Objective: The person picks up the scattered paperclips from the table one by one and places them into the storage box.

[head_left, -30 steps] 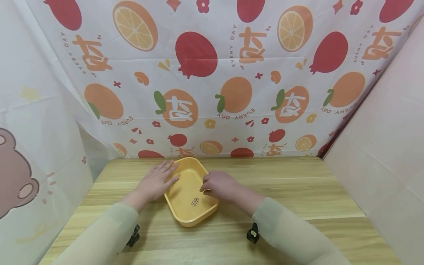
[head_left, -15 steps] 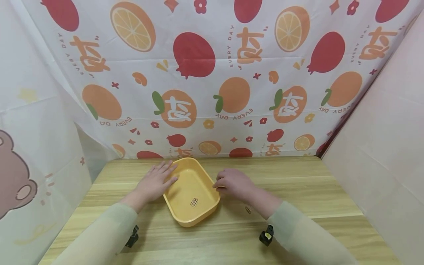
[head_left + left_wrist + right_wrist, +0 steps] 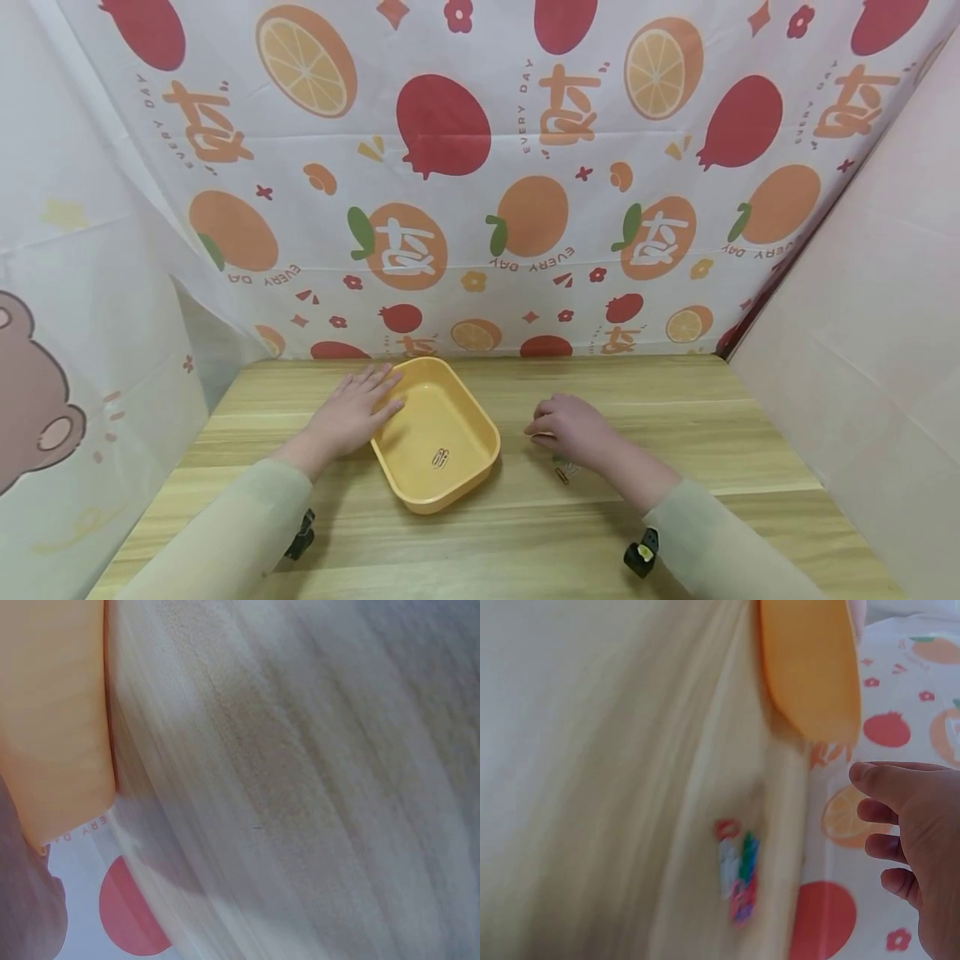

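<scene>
My left hand point(image 3: 354, 414) rests with spread fingers over the left rim of a yellow rectangular tray point(image 3: 461, 392). A few paper clips point(image 3: 440, 458) lie together on the tray floor near its front. Right of the tray, my right hand point(image 3: 573, 431) hovers over the table with loosely bent fingers, and nothing shows between them. Below it lies a small cluster of coloured paper clips point(image 3: 562, 475), partly hidden by the hand in the head view. In the right wrist view these table clips point(image 3: 739, 870) look blurred, in red, white, green and blue.
Everything stands on a wood-grain table point(image 3: 480, 550). A fruit-print cloth point(image 3: 465, 233) hangs along its back edge, and pale cloths point(image 3: 862, 333) close off both sides. A dark camera point(image 3: 641, 552) is strapped at the right wrist.
My right hand has drawn away from over the tray to the right, uncovering the paper clips on the table. The left hand and tray have stayed in place.
</scene>
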`<action>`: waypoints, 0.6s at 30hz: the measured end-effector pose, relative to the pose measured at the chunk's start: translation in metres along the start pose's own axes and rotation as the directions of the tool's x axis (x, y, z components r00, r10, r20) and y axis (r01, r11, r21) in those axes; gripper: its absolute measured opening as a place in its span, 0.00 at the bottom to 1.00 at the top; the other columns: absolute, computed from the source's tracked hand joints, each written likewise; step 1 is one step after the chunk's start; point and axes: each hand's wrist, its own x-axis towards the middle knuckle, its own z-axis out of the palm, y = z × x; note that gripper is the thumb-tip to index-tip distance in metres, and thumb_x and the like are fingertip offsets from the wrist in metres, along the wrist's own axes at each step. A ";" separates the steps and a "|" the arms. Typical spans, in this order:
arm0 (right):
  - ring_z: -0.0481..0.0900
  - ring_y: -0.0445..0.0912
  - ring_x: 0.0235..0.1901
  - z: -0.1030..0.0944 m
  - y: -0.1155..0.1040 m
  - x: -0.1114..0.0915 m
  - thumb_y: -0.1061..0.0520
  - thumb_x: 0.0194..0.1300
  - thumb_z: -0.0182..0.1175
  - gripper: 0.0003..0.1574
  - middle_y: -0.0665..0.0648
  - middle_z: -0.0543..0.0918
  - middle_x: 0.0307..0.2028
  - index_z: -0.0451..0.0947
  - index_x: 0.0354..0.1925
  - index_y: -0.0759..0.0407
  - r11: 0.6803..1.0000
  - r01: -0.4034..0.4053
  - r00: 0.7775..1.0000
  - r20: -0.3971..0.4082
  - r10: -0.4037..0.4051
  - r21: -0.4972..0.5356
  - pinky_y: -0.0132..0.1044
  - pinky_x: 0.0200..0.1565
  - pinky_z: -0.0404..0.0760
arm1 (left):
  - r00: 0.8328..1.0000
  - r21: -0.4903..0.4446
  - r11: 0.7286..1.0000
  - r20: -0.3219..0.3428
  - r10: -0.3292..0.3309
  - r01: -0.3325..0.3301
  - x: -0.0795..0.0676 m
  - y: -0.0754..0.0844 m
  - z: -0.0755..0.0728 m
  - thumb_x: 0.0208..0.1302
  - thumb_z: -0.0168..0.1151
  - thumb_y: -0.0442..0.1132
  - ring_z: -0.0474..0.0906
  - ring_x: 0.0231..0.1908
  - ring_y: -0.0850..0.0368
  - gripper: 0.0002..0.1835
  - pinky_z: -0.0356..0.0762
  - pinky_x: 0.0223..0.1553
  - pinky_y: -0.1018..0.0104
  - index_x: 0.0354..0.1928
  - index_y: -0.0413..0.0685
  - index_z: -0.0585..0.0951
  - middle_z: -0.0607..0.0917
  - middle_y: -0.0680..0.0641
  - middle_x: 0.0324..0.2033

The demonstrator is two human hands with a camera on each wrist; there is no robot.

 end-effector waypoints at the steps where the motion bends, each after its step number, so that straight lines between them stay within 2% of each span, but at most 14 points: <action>1: 0.77 0.42 0.36 0.002 0.002 -0.004 0.54 0.61 0.71 0.07 0.46 0.83 0.35 0.90 0.39 0.51 1.000 -0.009 1.000 0.005 0.009 -0.003 0.36 0.40 0.80 | 1.000 0.001 1.000 0.001 -0.001 0.001 0.000 0.000 0.000 0.76 0.43 0.61 0.46 0.75 0.36 0.35 0.38 0.73 0.38 0.77 0.52 0.59 0.53 0.44 0.77; 10: 0.77 0.43 0.35 0.016 0.019 -0.035 0.55 0.59 0.72 0.04 0.46 0.83 0.33 0.90 0.35 0.52 0.999 -0.047 0.999 -0.014 0.047 0.009 0.36 0.38 0.80 | 1.000 -0.018 1.000 -0.026 0.002 -0.002 -0.002 0.004 -0.002 0.76 0.45 0.59 0.48 0.74 0.35 0.34 0.40 0.73 0.37 0.76 0.51 0.61 0.56 0.43 0.76; 18: 0.78 0.43 0.37 0.020 0.025 -0.044 0.54 0.61 0.71 0.06 0.46 0.83 0.36 0.90 0.38 0.50 0.997 -0.083 0.996 0.038 0.083 -0.007 0.37 0.40 0.81 | 1.000 -0.004 1.000 -0.002 0.000 0.000 0.000 0.004 -0.002 0.76 0.44 0.59 0.46 0.75 0.35 0.34 0.38 0.73 0.37 0.77 0.52 0.59 0.54 0.43 0.77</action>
